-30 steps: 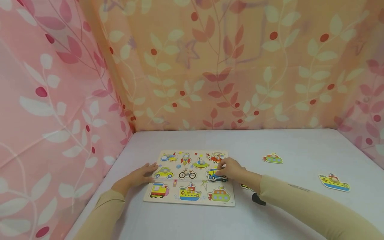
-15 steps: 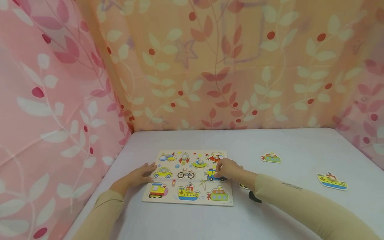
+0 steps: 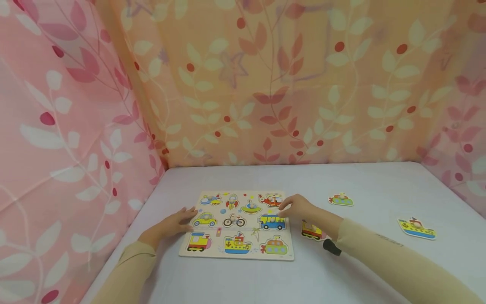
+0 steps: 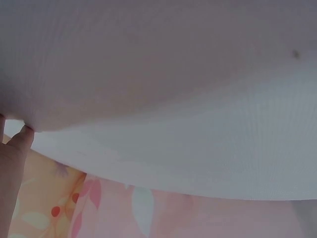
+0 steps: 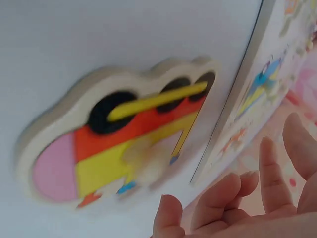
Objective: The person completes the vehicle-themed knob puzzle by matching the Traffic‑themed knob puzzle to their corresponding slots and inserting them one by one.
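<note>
A wooden puzzle board (image 3: 251,216) with vehicle pictures lies on the white table. My left hand (image 3: 167,227) rests at its left edge, fingers extended and touching it. The blue and yellow bus piece (image 3: 271,223) sits in its place at the board's right side, its knob uncovered. Just above and right of the bus, my right hand (image 3: 301,210) hovers, fingers loosely bent and holding nothing. Under the right forearm lies a train piece (image 3: 310,230); in the right wrist view this train (image 5: 106,153) is close, beside the open fingers. The left wrist view catches only fingertips and tabletop.
A green submarine piece (image 3: 341,199) lies beyond the right hand. Farther right is a ship piece (image 3: 417,228). Plane, rocket, helicopter and other knobbed pieces sit in the board's upper part. Floral cloth (image 3: 273,84) walls the table's back and sides.
My right hand lets go of the bus, now flat in the board, and draws back to the right. The train piece shows more fully. My left hand stays at the board's edge.
</note>
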Demonstrator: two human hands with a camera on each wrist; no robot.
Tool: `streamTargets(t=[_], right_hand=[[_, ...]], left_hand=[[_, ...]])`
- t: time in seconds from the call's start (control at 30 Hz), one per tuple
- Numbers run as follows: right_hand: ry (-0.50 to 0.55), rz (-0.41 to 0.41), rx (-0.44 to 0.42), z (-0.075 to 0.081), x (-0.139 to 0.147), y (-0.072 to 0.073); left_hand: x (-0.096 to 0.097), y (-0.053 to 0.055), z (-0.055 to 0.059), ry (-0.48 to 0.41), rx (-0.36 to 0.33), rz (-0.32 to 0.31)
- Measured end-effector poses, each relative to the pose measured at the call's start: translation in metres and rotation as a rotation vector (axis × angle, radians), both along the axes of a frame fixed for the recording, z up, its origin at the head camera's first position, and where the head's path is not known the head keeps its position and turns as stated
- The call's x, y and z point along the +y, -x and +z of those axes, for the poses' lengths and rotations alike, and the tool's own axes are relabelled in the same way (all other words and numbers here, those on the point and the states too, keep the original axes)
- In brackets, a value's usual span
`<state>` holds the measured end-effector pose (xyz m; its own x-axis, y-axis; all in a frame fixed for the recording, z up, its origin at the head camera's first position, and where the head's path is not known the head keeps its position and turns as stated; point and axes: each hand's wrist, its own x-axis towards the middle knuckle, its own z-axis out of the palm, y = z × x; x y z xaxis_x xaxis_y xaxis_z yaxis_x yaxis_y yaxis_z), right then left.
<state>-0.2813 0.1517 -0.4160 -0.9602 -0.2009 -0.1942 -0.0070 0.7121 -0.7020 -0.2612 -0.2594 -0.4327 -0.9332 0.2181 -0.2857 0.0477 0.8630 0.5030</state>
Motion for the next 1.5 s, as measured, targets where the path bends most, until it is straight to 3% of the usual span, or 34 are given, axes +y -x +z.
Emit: streamTargets(t=[0.4,0.77,1.0,1.13,1.2,1.37,1.5], right_hand=[[0.062,-0.055,-0.039,0.014,0.061,-0.015],[0.087,-0.044,-0.017,0.019,0.097,-0.029],[0.125,0.026,0.001,0.01,0.11,-0.033],[0.161,0.101,-0.069,0.003,0.112,-0.03],[0.164,0.176,-0.107,0.0,0.113,-0.027],[0.111,0.278,-0.159,-0.005,0.117,-0.015],[0.032,0.26,-0.153,-0.009,0.113,-0.012]], left_hand=[[0.003,-0.005,-0.003,-0.013,0.01,-0.008],[0.0,0.002,0.001,0.001,0.005,-0.014],[-0.001,0.003,0.003,0.007,0.005,-0.008],[-0.001,0.004,0.005,0.012,0.001,-0.004],[-0.001,0.004,0.005,0.011,-0.004,-0.001],[-0.001,0.005,0.003,-0.002,0.004,-0.01],[-0.002,0.005,-0.002,-0.015,0.0,-0.007]])
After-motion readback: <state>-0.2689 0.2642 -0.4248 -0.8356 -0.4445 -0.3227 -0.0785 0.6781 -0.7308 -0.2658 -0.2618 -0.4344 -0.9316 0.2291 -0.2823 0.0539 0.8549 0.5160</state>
